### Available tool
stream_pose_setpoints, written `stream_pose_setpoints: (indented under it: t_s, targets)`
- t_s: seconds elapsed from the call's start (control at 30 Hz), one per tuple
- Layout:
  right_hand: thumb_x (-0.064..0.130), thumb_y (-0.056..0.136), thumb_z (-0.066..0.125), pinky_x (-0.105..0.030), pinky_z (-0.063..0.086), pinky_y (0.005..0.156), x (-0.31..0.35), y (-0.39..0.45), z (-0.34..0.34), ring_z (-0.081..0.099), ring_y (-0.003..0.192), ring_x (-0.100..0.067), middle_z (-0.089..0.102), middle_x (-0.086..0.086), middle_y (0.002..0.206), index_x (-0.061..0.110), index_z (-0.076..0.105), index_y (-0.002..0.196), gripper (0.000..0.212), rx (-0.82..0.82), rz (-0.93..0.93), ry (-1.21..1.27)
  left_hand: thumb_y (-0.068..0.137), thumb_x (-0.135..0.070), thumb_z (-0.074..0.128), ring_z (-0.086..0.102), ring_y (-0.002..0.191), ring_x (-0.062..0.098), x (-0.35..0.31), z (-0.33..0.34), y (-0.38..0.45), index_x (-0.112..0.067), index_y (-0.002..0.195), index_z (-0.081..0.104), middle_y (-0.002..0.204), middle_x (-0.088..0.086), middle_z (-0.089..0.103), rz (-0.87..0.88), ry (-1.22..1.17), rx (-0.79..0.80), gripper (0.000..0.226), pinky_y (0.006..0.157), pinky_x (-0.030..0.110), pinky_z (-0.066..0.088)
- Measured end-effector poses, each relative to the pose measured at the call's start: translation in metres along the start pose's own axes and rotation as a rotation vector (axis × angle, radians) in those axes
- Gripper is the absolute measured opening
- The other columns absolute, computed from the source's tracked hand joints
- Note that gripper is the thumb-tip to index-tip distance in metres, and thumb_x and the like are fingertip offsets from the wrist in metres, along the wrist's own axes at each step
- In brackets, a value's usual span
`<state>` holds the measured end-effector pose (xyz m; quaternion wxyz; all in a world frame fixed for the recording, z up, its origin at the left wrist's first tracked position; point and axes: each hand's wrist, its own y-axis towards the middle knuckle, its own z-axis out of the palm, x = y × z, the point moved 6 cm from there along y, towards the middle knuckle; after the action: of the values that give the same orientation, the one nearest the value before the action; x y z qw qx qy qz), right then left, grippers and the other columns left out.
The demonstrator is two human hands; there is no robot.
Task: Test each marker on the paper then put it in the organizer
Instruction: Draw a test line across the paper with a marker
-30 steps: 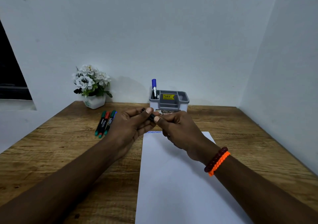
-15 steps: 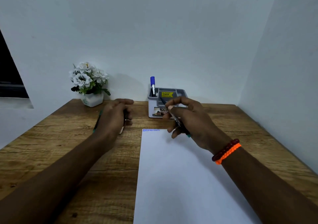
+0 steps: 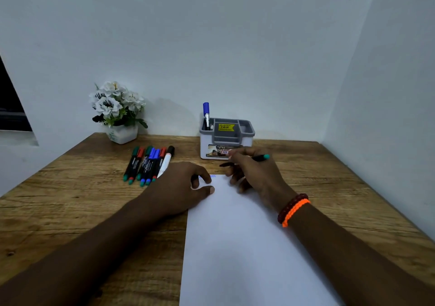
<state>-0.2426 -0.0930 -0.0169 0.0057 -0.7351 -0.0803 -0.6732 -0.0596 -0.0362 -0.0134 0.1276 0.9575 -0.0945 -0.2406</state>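
Right hand [image 3: 255,172] grips green marker [image 3: 259,158] over paper [image 3: 235,247] top edge; left hand [image 3: 182,188] beside it, fingers loosely curled, pressing paper; organizer [image 3: 227,138] just beyond

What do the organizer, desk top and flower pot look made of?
Organizer: likely moulded plastic, white body with a matte grey insert; uniform colour, rounded edges.
Desk top: wood or wood-look laminate, matte; printed-looking grain, can't tell which.
Flower pot: white, slightly glossy, ceramic or plastic; unclear.
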Motion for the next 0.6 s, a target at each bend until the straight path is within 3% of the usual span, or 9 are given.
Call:
stream_pose_setpoints:
  t_s: [0.07,0.17,0.27,0.6]
  targets:
    - [0.007,0.093,0.071,-0.031,0.05,0.044,-0.0016,0.0027,-0.002,0.065,0.057,-0.023,0.073,-0.015,0.072,0.004,0.08,0.089,0.011,-0.035,-0.031,-0.05,0.087,-0.05,0.073,0.059,0.076,0.002,0.001,0.0007,0.0004,-0.034,0.106,0.073,0.084,-0.009,0.066,0.003,-0.007,-0.01,0.025,0.076,0.014,0.037]
    - [0.01,0.087,0.072,-0.033,0.052,0.046,-0.0026,0.0064,-0.0052,0.065,0.051,-0.021,0.073,-0.015,0.067,0.003,0.077,0.084,0.009,-0.087,-0.063,-0.166,0.087,-0.05,0.073,0.059,0.075,0.002,0.0017,0.0014,0.0011,-0.033,0.108,0.074,0.083,-0.009,0.067,0.015,-0.007,-0.007,0.027,0.063,0.011,0.037]
    - [0.013,0.088,0.071,-0.028,0.045,0.041,-0.0002,0.0048,-0.0044,0.059,0.041,-0.015,0.074,-0.014,0.066,0.002,0.073,0.085,0.011,-0.088,-0.093,-0.205,0.087,-0.05,0.073,0.059,0.076,0.002,0.0017,0.0019,0.0014,-0.033,0.108,0.073,0.083,-0.01,0.068,0.018,-0.014,-0.005,0.027,0.06,0.011,0.034]
    - [0.013,0.087,0.073,-0.017,0.04,0.039,0.0017,0.0025,0.0023,0.064,0.05,-0.011,0.078,-0.007,0.07,0.002,0.076,0.081,0.013,-0.052,-0.144,-0.292,0.086,-0.049,0.074,0.059,0.074,0.002,0.0035,0.0032,0.0022,-0.035,0.106,0.073,0.082,-0.01,0.067,0.01,-0.03,-0.001,0.025,0.06,0.013,0.036]
